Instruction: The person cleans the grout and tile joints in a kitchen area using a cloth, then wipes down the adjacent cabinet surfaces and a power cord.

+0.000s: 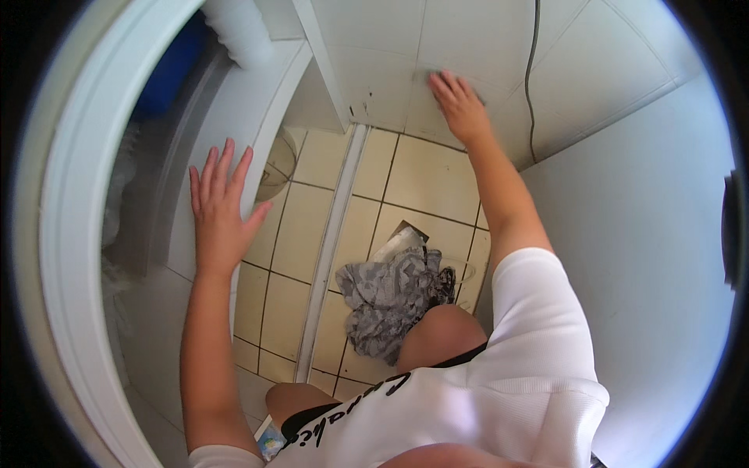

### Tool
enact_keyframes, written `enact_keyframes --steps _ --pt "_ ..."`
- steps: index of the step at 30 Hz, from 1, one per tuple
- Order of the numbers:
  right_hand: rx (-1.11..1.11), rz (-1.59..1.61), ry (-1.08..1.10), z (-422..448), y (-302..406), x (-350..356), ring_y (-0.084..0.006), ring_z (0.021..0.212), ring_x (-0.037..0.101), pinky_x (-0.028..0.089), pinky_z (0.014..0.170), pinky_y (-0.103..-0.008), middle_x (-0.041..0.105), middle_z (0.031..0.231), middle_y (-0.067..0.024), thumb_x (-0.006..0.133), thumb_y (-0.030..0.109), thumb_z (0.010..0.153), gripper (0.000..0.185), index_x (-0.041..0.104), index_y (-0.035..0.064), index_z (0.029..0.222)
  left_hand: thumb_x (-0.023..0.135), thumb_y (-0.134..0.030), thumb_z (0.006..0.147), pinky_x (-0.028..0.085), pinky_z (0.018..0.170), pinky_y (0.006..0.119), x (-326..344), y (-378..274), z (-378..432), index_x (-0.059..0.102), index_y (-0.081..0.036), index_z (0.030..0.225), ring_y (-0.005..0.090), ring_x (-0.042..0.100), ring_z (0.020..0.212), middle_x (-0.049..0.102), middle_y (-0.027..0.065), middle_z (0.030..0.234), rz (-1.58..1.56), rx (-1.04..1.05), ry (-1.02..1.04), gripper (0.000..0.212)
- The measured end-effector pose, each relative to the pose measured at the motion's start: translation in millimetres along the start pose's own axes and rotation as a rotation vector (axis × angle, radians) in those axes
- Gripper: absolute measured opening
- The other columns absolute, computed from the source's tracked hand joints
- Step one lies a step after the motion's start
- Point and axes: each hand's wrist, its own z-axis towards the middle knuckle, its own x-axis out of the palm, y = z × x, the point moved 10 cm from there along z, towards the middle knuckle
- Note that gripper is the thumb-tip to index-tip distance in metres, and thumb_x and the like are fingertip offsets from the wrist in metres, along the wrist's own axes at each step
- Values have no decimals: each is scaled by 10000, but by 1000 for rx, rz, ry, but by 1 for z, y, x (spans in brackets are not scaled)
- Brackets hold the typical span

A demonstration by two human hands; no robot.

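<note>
My left hand (pixel 219 207) is spread, with its fingers apart and nothing in it, over the white ledge (pixel 234 111) on the left. Whether it touches the ledge I cannot tell. Low on the white tiled wall (pixel 374 70), my right hand (pixel 462 108) lies flat near a few dark specks. A dark edge shows on both sides of its blurred fingers, perhaps a thin pad beneath them, but the palm side is hidden. On the floor in front of my knee lies a crumpled grey patterned cloth (pixel 386 286).
A pale threshold strip (pixel 333 245) crosses the cream floor tiles (pixel 433 169). A dark cable (pixel 528 88) hangs down the wall. To the right rises a smooth white panel (pixel 614 234). A white corrugated hose (pixel 243 32) and a see-through round container (pixel 278 167) are at left.
</note>
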Motion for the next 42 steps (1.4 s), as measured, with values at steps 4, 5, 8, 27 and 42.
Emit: enact_keyframes --steps 4,5,8,27,42 --pt "171 79 -25 25 -12 -39 -176 1306 276 239 1060 -364 319 1406 -20 477 192 864 400 474 110 1255 688 -149 712 131 1091 510 -1 12 -3 377 -143 1342 288 253 1314 288 79 1428 32 -70 27 703" --pt "176 83 -34 35 -19 -51 -176 1306 276 239 1060 -364 319 1406 -20 477 192 864 400 474 110 1255 688 -149 712 131 1091 510 -3 13 0 377 -143 1342 288 253 1314 288 79 1428 43 -68 23 703" --pt "133 -141 -86 22 -21 -64 -229 1203 389 332 988 -360 395 1314 -59 461 174 872 355 492 87 1215 668 -132 737 138 1091 509 0 16 -5 394 -142 1331 280 265 1310 300 75 1421 34 -86 41 654" --pt "820 1369 -507 75 -95 -100 -217 684 592 460 610 -307 600 777 -141 579 71 832 107 547 -31 830 624 -126 782 191 1074 511 4 19 -11 425 -143 1308 271 314 1284 336 77 1395 46 -121 82 563" --pt "496 1395 160 198 -52 -55 -152 715 631 489 659 -295 675 796 -87 570 216 854 211 653 22 843 636 -96 756 240 1072 406 23 37 -17 474 -142 1269 249 286 1307 339 55 1398 -919 -358 -113 541"
